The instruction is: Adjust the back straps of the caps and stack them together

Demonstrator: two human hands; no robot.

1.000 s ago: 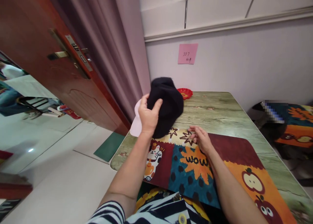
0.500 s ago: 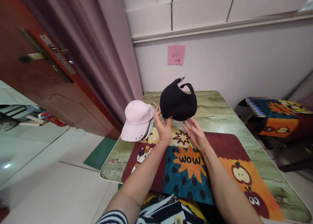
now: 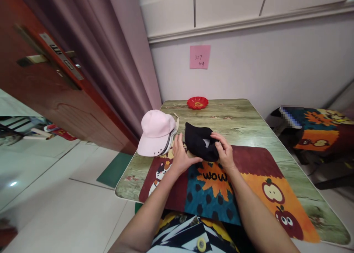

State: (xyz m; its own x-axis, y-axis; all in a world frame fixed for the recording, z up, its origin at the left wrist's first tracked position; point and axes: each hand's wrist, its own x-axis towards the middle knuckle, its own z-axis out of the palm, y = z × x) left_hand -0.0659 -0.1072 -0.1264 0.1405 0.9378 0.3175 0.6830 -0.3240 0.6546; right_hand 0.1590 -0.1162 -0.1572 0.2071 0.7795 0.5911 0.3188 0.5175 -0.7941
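A black cap (image 3: 197,142) lies low over the patterned mat (image 3: 256,160), its opening facing me and to the right. The fingers and thumb of my right hand (image 3: 224,149) pinch the cap's right edge. Close to its left side, my left hand (image 3: 181,157) is open, thumb stretched along the front edge of the cap; whether the thumb touches it I cannot tell. Left of that hand sits a pink cap (image 3: 156,124), brim toward me, stacked on other caps whose edges show beneath it.
A red scalloped dish (image 3: 197,103) stands at the back of the wood-patterned table (image 3: 235,116). Behind is a wall with a pink note (image 3: 199,56). A brown door (image 3: 91,105) and a mauve curtain (image 3: 129,54) are at the left. Another patterned mat (image 3: 318,131) shows at the right.
The black cap has come down from above the table to the mat and turned, with its opening now toward me. My right hand has closed on its edge. The red dish has come into view.
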